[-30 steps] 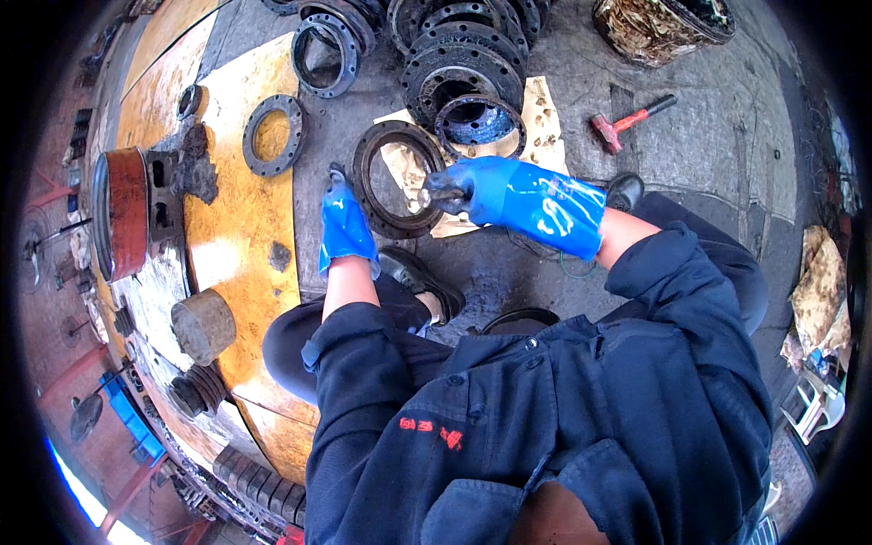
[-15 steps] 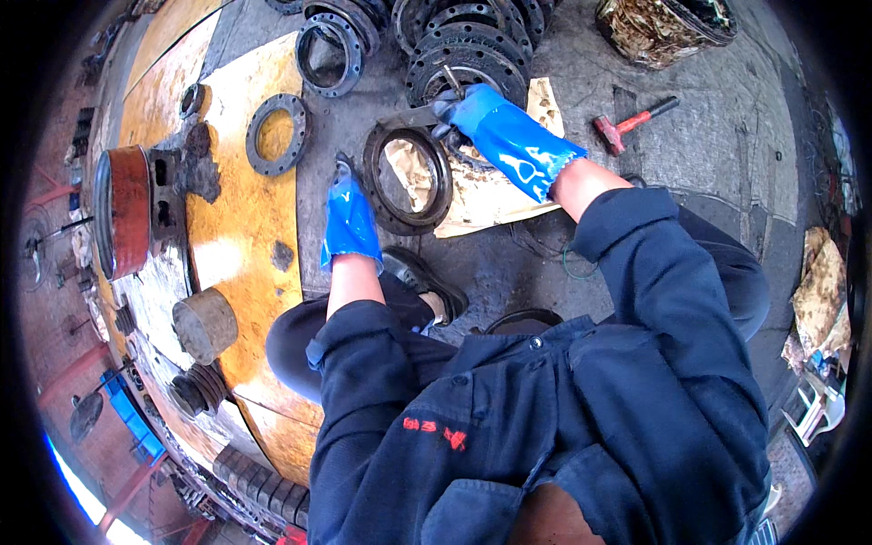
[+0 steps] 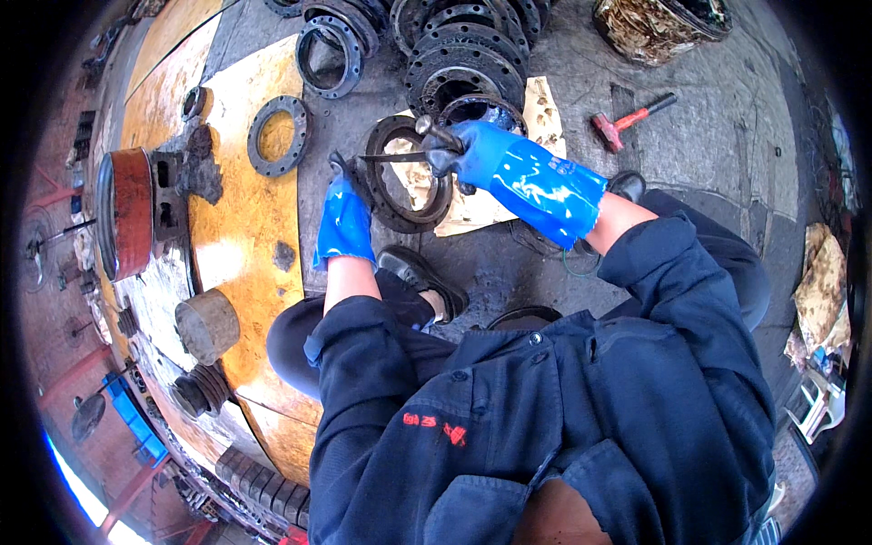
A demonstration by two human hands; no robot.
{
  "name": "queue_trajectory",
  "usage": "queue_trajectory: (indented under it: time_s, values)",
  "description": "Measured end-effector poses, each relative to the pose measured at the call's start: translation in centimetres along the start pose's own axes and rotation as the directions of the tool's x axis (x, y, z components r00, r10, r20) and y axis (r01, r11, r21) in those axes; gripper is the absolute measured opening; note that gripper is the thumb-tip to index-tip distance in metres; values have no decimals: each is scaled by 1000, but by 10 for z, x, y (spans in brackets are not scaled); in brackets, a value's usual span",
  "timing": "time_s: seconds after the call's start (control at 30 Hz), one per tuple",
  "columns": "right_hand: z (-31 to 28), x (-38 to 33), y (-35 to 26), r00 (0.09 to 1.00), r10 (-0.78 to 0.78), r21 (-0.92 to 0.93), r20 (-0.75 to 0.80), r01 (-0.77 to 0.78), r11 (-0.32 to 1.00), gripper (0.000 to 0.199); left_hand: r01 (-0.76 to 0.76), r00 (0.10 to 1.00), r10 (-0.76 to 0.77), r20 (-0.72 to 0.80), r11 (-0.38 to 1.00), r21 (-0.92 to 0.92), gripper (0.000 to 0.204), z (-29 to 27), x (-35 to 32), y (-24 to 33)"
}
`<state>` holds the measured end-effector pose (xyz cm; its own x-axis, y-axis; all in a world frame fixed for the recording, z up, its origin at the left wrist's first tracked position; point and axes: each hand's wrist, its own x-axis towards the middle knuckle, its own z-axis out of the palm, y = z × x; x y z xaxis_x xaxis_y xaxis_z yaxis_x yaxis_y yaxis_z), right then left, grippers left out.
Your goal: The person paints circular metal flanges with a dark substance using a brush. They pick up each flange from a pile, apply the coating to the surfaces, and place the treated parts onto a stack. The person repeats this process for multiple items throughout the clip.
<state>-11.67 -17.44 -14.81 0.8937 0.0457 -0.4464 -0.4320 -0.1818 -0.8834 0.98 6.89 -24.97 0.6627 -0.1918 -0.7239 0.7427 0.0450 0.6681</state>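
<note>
A dark metal flange ring point(image 3: 440, 202) lies partly on a stained sheet of cardboard point(image 3: 468, 211) in front of me. My left hand point(image 3: 345, 218), in a blue rubber glove with dirty dark fingers, is closed at the ring's left rim; the fingertips are partly hidden. My right hand point(image 3: 481, 154), gloved likewise, grips a dark scraper-like tool point(image 3: 395, 157). Its flat narrow blade points left across the ring's opening, and a blunt round end sticks up by the thumb. Just beyond the right hand stands another greasy ring point(image 3: 486, 111), partly covered by the glove.
Stacked flange rings point(image 3: 468, 59) stand at the back. A single ring point(image 3: 278, 136) lies on the yellowish board at left, near a reddish-brown cylinder point(image 3: 127, 213) and a grey cylinder point(image 3: 207, 325). A red-headed hammer point(image 3: 631, 123) and a grimy bucket point(image 3: 658, 32) are at right.
My right hand has drawn nearer and turned, so the tool's blade now appears edge-on over the ring. My left hand has come against the ring's rim, which has shifted slightly.
</note>
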Motion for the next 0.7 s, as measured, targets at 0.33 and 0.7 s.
queue_trajectory:
  time_s: [0.33,0.7]
  values:
    - [17,-50,11,914,-403,-261,-40,379,888,33,-26,992,64,-108,947,321,77,-12,19,-3]
    - [-10,-67,42,920,-237,-411,312,356,839,52,-38,998,48,-36,971,238,75,16,-25,11]
